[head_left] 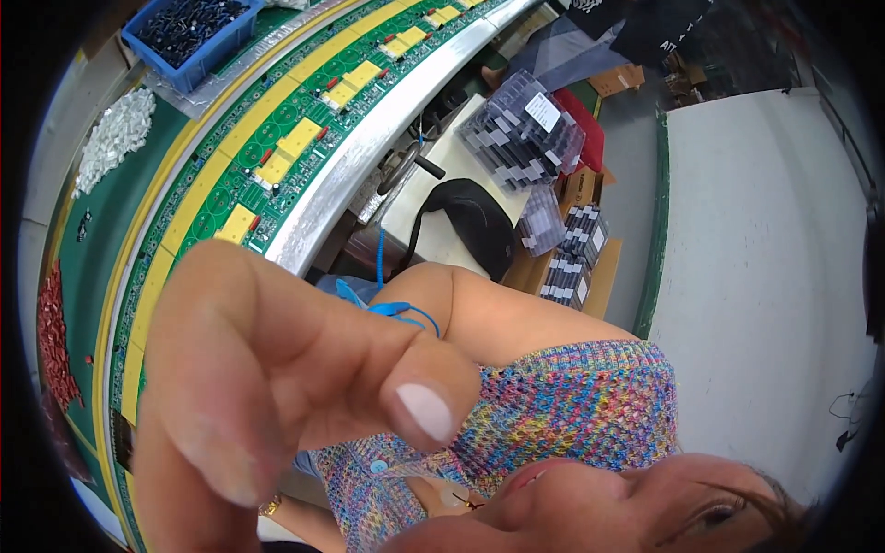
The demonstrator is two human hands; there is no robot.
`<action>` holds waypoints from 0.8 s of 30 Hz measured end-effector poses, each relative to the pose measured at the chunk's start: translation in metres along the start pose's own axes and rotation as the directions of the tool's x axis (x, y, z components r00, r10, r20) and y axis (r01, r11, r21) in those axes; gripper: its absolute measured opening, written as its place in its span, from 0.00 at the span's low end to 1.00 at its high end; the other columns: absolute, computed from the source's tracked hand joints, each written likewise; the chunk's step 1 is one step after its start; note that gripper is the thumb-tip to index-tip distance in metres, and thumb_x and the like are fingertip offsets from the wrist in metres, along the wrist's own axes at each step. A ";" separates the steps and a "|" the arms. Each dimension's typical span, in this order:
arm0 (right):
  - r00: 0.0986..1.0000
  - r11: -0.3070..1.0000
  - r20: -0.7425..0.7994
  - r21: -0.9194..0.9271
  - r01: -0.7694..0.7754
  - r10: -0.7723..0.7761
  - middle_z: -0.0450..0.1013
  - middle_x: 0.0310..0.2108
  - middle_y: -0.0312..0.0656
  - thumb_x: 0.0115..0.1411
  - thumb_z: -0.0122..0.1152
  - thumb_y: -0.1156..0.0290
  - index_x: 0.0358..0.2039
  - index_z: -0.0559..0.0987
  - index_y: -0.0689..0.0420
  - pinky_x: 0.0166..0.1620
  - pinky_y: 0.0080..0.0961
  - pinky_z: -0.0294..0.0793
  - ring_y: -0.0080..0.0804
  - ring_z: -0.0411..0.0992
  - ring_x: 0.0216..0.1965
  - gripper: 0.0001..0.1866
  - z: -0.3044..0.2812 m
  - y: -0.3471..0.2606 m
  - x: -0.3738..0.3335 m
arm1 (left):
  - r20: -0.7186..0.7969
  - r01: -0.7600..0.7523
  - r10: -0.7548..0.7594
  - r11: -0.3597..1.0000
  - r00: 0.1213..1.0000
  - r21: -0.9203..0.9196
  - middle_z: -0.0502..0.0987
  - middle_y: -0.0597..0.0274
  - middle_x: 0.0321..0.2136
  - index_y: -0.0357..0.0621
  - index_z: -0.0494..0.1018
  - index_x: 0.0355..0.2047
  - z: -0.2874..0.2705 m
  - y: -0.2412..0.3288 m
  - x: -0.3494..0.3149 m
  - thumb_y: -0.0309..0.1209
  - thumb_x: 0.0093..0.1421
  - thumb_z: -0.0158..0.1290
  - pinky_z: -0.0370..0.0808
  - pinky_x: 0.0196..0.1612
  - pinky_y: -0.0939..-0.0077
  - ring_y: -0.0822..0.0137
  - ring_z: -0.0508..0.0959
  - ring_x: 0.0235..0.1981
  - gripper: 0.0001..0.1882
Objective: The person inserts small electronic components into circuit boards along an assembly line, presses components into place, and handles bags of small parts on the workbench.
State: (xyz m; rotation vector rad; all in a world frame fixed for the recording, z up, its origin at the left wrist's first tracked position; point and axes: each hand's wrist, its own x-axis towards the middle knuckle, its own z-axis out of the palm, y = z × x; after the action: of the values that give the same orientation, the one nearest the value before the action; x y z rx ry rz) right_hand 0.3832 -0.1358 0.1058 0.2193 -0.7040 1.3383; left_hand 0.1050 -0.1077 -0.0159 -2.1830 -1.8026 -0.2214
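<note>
Close to the lens, my right hand [304,369] fills the lower left of the picture, bent fingers and thumb apart. Nothing shows between them, so the hand looks open. A blue wrist strap [401,309] shows behind it, by the bare bent arm [535,313]. My left forearm [309,527], with a gold-coloured bracelet [270,505] at the wrist, comes in low; its hand is hidden. Beyond the right hand runs a line of green circuit boards [286,111] with yellow blocks and small red parts. A multicoloured knitted top [572,405] appears behind the hand.
A blue bin [184,64] of small dark parts stands upper left, above white pieces [115,138] and red pieces [57,341]. A metal rail [369,120] edges the line. Beyond are a black pouch [470,221], stacked clear trays [521,129] and a cardboard box [604,276].
</note>
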 end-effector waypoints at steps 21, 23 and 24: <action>0.996 0.989 -0.086 0.145 -0.001 0.014 0.68 0.42 0.54 0.62 0.44 0.64 0.42 0.62 0.62 0.42 0.35 0.71 0.40 0.72 0.40 0.15 -0.016 0.000 -0.001 | -0.361 0.418 -0.341 0.111 0.868 0.901 0.59 0.34 0.48 0.45 0.49 0.46 -0.081 0.196 0.073 0.40 0.59 0.40 0.60 0.55 0.47 0.36 0.65 0.48 0.20; 0.995 0.988 -0.096 0.154 0.001 0.014 0.68 0.42 0.54 0.62 0.44 0.64 0.42 0.62 0.62 0.42 0.35 0.71 0.40 0.72 0.40 0.15 -0.016 0.003 0.000 | -0.415 0.427 -0.342 -0.045 0.843 0.903 0.58 0.32 0.49 0.46 0.46 0.47 -0.103 0.232 0.087 0.40 0.58 0.40 0.60 0.55 0.46 0.34 0.65 0.48 0.22; 0.995 0.988 -0.100 0.156 -0.002 0.017 0.68 0.42 0.54 0.62 0.44 0.64 0.42 0.62 0.62 0.42 0.35 0.71 0.40 0.72 0.40 0.15 -0.017 0.003 0.000 | -0.442 0.428 -0.342 -0.121 0.829 0.896 0.57 0.31 0.50 0.46 0.44 0.47 -0.119 0.258 0.099 0.40 0.58 0.41 0.60 0.55 0.46 0.34 0.65 0.48 0.23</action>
State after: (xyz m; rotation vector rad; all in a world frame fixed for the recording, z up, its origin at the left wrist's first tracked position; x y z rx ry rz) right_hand 0.3866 -0.1259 0.0921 0.2717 -0.5164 1.4050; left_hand 0.3858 -0.0973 0.0923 -0.4937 -1.5745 0.7226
